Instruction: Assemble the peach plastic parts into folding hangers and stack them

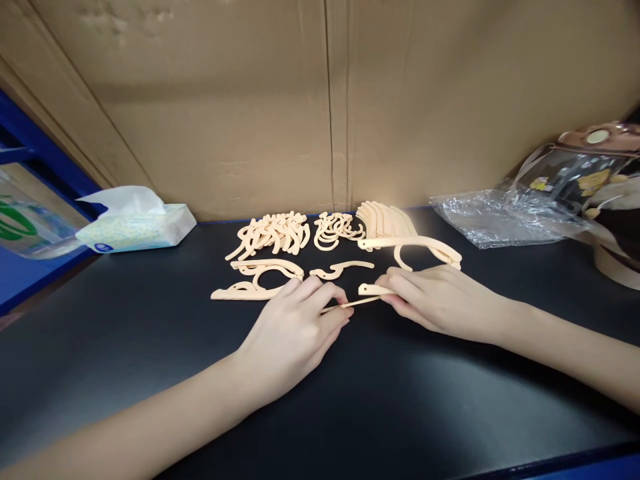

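My left hand (295, 327) pinches one end of a thin beige plastic strip (365, 302), seen edge-on. My right hand (440, 303) grips a beige folding-hanger arm (371, 289) with a hole at its end; the strip's other end reaches those fingertips. Whether the two pieces are joined is hidden. Behind my left hand lie folding-hanger parts (240, 293), partly covered by it. A hook piece (333, 271) lies loose between the hands. Just beyond my right hand is a hanger arm (415, 241) with a curved hook beneath it.
At the back are a pile of beige arms (275, 233), a heap of small hooks (335, 230) and a row of nested arms (385, 220). A tissue pack (140, 227) stands left. Clear plastic wrap (495, 217) and a transparent bag (565, 173) lie right, before a cardboard wall (225, 100).
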Available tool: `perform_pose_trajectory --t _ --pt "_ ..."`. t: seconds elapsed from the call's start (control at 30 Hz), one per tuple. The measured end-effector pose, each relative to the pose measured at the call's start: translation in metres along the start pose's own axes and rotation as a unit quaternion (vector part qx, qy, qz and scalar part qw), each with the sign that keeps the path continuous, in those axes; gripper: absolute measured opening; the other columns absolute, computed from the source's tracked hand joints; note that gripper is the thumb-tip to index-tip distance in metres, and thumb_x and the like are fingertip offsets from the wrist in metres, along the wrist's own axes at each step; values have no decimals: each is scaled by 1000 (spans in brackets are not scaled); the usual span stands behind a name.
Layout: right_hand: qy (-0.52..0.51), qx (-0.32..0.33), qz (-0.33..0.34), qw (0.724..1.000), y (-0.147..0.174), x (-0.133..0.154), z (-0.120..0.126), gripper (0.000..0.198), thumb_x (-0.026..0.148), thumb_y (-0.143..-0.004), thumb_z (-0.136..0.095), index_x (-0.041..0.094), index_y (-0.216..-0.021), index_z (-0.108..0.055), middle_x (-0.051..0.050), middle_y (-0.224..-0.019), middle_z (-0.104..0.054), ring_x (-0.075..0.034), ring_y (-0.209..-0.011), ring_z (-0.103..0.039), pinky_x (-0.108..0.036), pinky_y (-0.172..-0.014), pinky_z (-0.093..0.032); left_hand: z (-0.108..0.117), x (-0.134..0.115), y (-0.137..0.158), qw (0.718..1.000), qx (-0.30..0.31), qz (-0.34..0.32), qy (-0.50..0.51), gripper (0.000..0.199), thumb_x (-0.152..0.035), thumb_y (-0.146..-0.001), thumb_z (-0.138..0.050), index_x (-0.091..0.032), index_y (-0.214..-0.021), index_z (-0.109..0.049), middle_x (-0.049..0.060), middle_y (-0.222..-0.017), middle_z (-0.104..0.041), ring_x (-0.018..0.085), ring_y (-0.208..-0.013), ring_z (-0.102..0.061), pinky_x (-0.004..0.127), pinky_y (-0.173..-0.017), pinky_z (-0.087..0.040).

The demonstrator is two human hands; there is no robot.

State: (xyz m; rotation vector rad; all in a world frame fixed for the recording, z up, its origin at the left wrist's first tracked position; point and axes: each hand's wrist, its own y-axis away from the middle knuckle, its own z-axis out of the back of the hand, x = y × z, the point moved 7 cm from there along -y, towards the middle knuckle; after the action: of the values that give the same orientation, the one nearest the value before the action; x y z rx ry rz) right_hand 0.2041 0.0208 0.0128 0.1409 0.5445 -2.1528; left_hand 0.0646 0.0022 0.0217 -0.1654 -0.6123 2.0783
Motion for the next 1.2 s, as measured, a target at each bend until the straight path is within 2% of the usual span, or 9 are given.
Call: perform_pose_trajectory --t 0.17,0.3,0.47,0.57,0.67,0.77,0.93,1.03,1.2 --pt "3 -60 -9 998 -1 -1 11 17 21 -99 -37 16 -93 -52 0 -77 -67 -13 -54 -63 -28 -45 -33 2 -5 3 998 2 -43 -46 25 -7 -94 -44 -16 -91 -66 1 -89 -67 17 -70 -51 29 -61 -41" --pt "10 -95 -43 994 -1 -7 18 18 21 -98 -36 17 -92 -52 0 -76 -69 -12 -53 -63 -27 -45 -32 2 -7 5 998 -2 -35 -46 21 -3 -92 -42 -15 -87 -59 -1 -84 -66 13 -64 -54 26 -55 -43" --pt "11 -72 -46 996 -3 -8 13 20 22 -98 -36 16 -92 -54 0 -69 -68 -14 -51 -62 -27 -44 -31 1 -7 4 999 6 -31 -23 35 -3 -91 -42 -18 -122 -52 2 -98 -63 12 -75 -62 21 -56 -47" --pt "10 -49 -50 997 -4 -8 9 22 23 -98 -35 15 -93 -56 0 -64 -67 -14 -47 -60 -27 -44 -30 1 -6 3 999 16 -30 2 26 -5 -92 -41 -17 -108 -58 5 -100 -62 13 -79 -62 20 -57 -49" --pt "-1 -21 -51 999 -4 -8 5 24 24 -99 -34 15 -96 -56 -2 -68 -69 -14 -48 -60 -27 -44 -29 -2 -4 4 998 36 -24 44 24 -5 -92 -39 -16 -96 -59 10 -117 -59 16 -90 -63 23 -65 -52" --pt "-8 -17 -51 999 -4 -8 4 25 24 -99 -34 14 -96 -56 -2 -68 -69 -14 -47 -60 -26 -44 -29 -2 0 6 997 23 -5 72 25 -4 -91 -40 -18 -97 -60 11 -128 -53 17 -95 -62 24 -67 -53" --pt "-10 -38 -52 998 -5 -8 6 23 23 -98 -36 15 -92 -57 -1 -62 -67 -13 -49 -61 -25 -46 -29 -3 2 6 992 23 0 122 23 -2 -90 -45 -16 -102 -59 9 -115 -60 14 -91 -64 21 -67 -52" --pt "-7 -33 -48 998 -4 -9 3 19 18 -96 -38 17 -91 -56 0 -66 -67 -14 -54 -63 -25 -47 -30 -5 2 6 988 29 4 154 24 -1 -88 -45 -16 -101 -59 10 -124 -57 12 -86 -65 21 -69 -53" --pt "9 -20 -59 998 -2 -13 1 18 12 -93 -38 18 -86 -54 0 -70 -67 -13 -57 -62 -25 -49 -32 0 2 8 990 -3 -5 141 32 -2 -91 -39 -16 -113 -59 11 -128 -58 14 -95 -66 23 -74 -56"
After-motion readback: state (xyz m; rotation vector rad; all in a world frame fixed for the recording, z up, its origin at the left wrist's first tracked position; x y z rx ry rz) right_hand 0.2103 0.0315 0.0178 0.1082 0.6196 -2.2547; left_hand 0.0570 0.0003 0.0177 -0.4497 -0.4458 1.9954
